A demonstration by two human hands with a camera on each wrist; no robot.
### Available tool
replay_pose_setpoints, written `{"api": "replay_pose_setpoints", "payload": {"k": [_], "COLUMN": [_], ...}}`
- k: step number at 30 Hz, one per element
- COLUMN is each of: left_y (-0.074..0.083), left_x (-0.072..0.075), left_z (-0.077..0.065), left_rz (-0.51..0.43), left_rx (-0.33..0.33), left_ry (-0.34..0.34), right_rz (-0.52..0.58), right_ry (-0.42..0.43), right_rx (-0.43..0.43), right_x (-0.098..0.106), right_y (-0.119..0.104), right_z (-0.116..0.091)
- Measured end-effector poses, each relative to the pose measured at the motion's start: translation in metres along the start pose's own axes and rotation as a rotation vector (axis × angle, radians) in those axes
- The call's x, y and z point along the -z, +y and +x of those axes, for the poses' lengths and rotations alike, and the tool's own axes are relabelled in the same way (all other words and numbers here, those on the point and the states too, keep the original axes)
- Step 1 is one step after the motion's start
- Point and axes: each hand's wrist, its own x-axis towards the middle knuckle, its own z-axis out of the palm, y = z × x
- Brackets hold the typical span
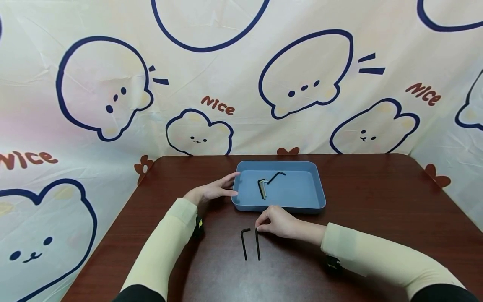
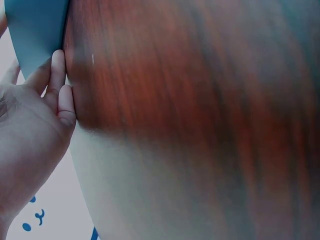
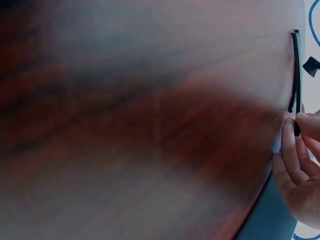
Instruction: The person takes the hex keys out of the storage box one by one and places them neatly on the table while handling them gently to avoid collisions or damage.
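The left hand point(image 1: 215, 188) reaches forward to the left side of the blue tray point(image 1: 298, 188), its grip spread, fingers touching the outer wall. The right forearm slants in from the right on the tray's near side, the right hand point(image 1: 279, 222) bent downward, thumb and fingertips pinching the bent end of 1 black hex key point(image 1: 258, 247). Another hex key point(image 1: 244, 245) lies just left of it on the counter point(image 1: 358, 188), also nearside of the tray; more keys point(image 1: 261, 188) lie inside.

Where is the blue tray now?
In the head view, the blue tray sits near the table's far edge, the left hand at its left side and the right hand by its near side.
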Motion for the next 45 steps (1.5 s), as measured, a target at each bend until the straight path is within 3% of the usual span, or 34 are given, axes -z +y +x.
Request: {"api": "replay_pose_setpoints", "payload": {"k": [20,45], "left_y": [0.005,0.004], "left_x": [0.001,-0.001], "left_z": [-0.002,-0.001], "left_rz": [0.014,0.012], "left_rx": [0.024,0.029], "left_ry": [0.004,0.012], "right_rz": [-0.012,-0.015], "right_ry": [0.056,0.06], "right_rx": [0.054,-0.039], "right_x": [-0.007,-0.011], "right_y": [0.003,-0.001], "right_z": [-0.001,0.002]}}
